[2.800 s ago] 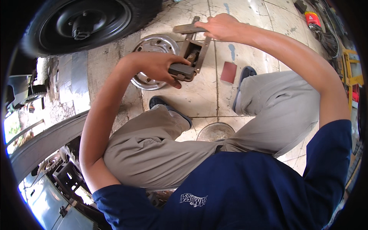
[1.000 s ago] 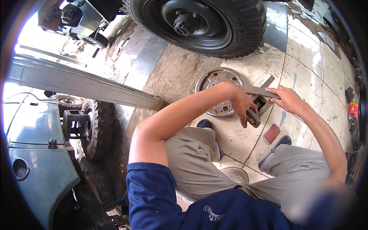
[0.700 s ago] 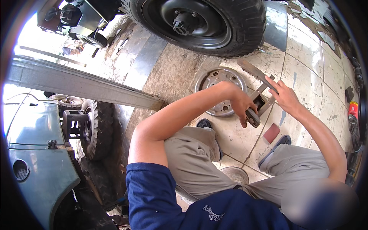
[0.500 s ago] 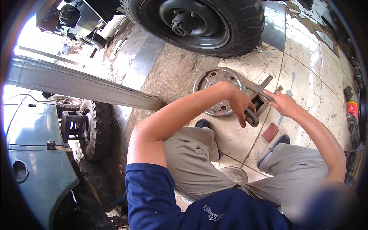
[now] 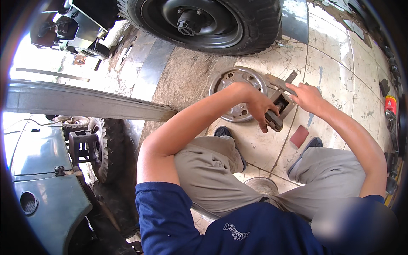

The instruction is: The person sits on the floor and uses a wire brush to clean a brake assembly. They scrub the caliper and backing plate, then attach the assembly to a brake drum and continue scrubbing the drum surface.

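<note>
A seated person bends over a dark, rust-brown metal bracket [image 5: 291, 106], a boxy, open-sided frame with two flat arms reaching away; it is set low over cream ceramic tiles [image 5: 335, 83], veined with cracks and blotched grey, though I cannot tell whether it rests on them. The left hand [image 5: 258, 108] is mostly closed, fingers hooked over the bracket's blocky near end; the right hand [image 5: 308, 97] is curled round one end of a long, flat, brown-grey brush [image 5: 278, 82], which lies across the bracket's arms; from here I cannot make out its bristles.

Just beside, partly behind the left forearm, lies a round, scuffed silver-grey steel wheel rim [image 5: 220, 85], pierced with holes; near the right shoe [image 5: 313, 143] is a flat, matt, brick-red rectangular sheet [image 5: 299, 136]; beyond stands a black, chunky-treaded rubber tyre [image 5: 261, 36] on a smooth, dished black wheel.

Compared with under a second ago, the brush has drawn back from jutting well past the bracket's arms; the right hand's fingers, straighter then, are now more bent; the left hand keeps its same grip; the whole view has shifted slightly.
</note>
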Demonstrator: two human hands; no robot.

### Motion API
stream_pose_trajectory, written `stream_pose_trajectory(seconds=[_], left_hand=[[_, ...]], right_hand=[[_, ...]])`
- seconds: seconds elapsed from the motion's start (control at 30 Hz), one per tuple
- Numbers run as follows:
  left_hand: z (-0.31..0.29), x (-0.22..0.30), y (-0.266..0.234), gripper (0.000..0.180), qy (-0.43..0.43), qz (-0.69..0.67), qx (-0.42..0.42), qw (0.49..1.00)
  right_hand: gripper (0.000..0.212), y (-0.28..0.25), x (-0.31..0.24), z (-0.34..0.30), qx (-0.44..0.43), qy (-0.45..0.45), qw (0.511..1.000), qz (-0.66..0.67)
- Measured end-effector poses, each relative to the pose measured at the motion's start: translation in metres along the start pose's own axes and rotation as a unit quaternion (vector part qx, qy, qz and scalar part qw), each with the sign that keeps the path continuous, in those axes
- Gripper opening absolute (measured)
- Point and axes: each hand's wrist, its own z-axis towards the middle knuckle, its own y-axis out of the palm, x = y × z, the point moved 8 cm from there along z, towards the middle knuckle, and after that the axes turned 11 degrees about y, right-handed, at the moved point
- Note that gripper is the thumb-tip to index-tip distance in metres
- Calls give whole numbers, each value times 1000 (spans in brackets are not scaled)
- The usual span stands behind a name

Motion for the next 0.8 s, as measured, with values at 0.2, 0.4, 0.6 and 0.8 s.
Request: stream_pose_trajectory(seconds=[0.2, 0.4, 0.6, 0.8], left_hand=[[5, 3, -5, 85, 4, 30, -5, 1000], [3, 2, -4, 88, -3, -23, -6, 1000], [4, 8, -9, 88, 28, 36, 7, 999], [5, 10, -10, 89, 15, 32, -6, 999]], right_hand=[[40, -13, 3, 10, 45, -28, 998, 25], [41, -2, -21, 15, -38, -73, 996, 24], [42, -8, 1, 18, -14, -23, 999, -29], [44, 0, 5, 15, -21, -57, 998, 17]])
